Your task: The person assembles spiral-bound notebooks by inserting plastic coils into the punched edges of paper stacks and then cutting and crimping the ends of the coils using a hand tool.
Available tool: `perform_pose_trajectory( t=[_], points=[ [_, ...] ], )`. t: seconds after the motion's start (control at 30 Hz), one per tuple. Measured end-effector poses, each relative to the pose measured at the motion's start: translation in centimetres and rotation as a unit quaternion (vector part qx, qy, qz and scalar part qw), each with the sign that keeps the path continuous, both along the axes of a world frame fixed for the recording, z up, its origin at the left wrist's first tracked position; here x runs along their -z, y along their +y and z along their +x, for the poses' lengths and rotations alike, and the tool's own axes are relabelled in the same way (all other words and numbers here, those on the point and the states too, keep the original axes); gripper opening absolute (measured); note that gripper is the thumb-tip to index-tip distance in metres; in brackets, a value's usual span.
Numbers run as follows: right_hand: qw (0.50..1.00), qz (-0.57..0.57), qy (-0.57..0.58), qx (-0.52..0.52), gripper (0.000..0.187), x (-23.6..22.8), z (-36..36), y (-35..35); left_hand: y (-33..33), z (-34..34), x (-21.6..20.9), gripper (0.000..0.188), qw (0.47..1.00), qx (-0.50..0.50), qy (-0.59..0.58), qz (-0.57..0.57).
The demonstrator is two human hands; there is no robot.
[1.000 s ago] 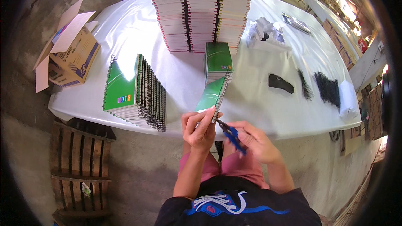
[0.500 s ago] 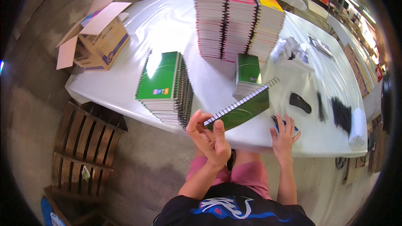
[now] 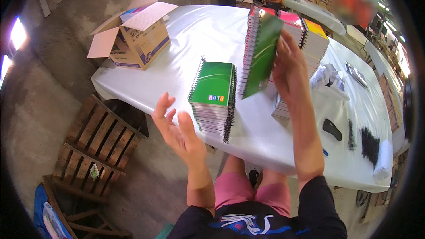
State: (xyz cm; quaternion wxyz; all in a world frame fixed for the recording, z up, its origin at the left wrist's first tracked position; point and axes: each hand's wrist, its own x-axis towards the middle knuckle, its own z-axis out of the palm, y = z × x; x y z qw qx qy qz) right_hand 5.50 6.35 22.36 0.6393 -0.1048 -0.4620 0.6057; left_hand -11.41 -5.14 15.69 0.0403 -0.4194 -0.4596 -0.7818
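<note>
My right hand (image 3: 290,68) is raised over the table and grips a green spiral-bound notebook (image 3: 264,59) by its edge, with the coil side to the left. Empty, with its fingers apart, my left hand (image 3: 180,135) hovers at the table's front edge, left of a stack of green spiral notebooks (image 3: 212,84). The held notebook and my right arm mostly hide a smaller stack (image 3: 280,109). Beside my right forearm, only the tip of a blue object (image 3: 326,152) shows.
Tall stacks of pink (image 3: 291,18) and yellow-topped notebooks (image 3: 315,28) stand behind. An open cardboard box (image 3: 148,44) sits back left. On the right lie crumpled white material (image 3: 328,82), a black flat object (image 3: 332,129), black coils (image 3: 370,144) and a white roll (image 3: 383,159). A wooden slatted frame (image 3: 99,146) stands left.
The green notebook has passed from my left hand to my right and risen. My right hand has left the blue object; my left hand has moved left and opened. The view has shifted.
</note>
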Motion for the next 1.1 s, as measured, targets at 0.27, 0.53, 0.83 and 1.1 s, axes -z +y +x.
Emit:
perform_pose_trajectory(
  t=[0.27,0.53,0.83,1.1],
  points=[
    [0.76,0.422,-0.494,-0.015,0.041,-4.3,-6.0,5.6,3.3,-1.4,3.0,0.061,0.976,0.167,-0.082,-0.11],
    [0.772,0.415,-0.48,0.038,0.044,-0.2,-8.2,5.8,3.7,-1.2,3.9,0.072,0.978,0.191,-0.019,-0.082],
    [0.987,-0.078,-0.143,0.012,0.043,7.5,-6.0,6.9,4.0,-0.1,4.5,0.047,0.969,0.23,-0.062,-0.064],
    [0.975,-0.115,-0.189,0.035,0.045,6.4,-8.2,7.7,5.1,-0.7,5.6,0.042,0.982,0.181,-0.018,-0.045]
  ],
)
